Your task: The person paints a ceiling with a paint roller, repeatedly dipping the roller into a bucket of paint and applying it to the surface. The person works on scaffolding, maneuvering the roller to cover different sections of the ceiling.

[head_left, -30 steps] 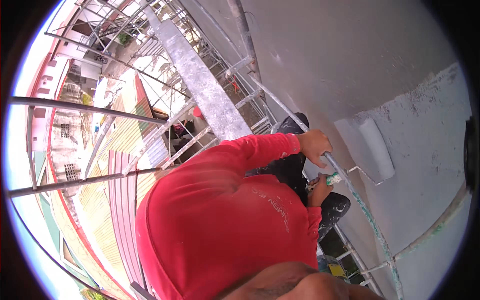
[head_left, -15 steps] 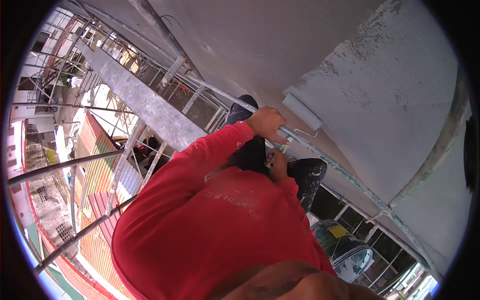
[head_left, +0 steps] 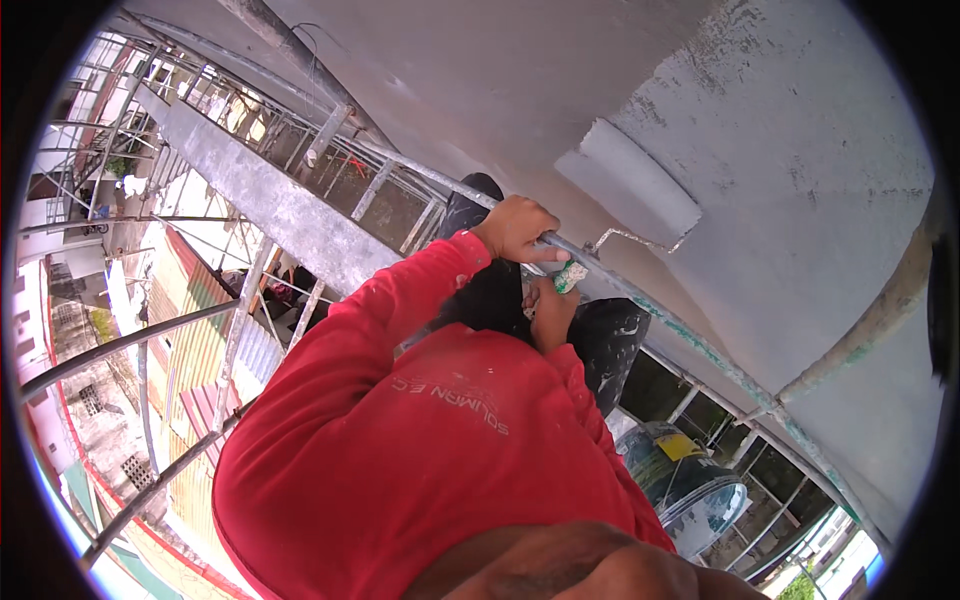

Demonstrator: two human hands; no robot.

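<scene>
My left hand (head_left: 515, 230), at the end of a red sleeve, is closed around a grey scaffold pipe (head_left: 660, 315) that runs along the wall. Just below it, my right hand (head_left: 550, 312) grips the green handle (head_left: 570, 276) of a paint roller. The roller's wire frame bends up to the white roller sleeve (head_left: 630, 190), which lies flat against the grey wall (head_left: 800, 150). My red shirt (head_left: 430, 450) fills the lower middle of the view. My dark, paint-spattered trouser legs (head_left: 615, 340) show beyond the hands.
A metal scaffold plank (head_left: 270, 200) and railings (head_left: 120, 345) run on the left, with roofs and a street far below. A paint bucket (head_left: 690, 490) stands lower right. A paint-stained diagonal pipe (head_left: 890, 300) crosses the wall at right.
The view has swung, so the wall and roller now sit higher and further right. Both hands keep their grips, and the roller stays against the wall.
</scene>
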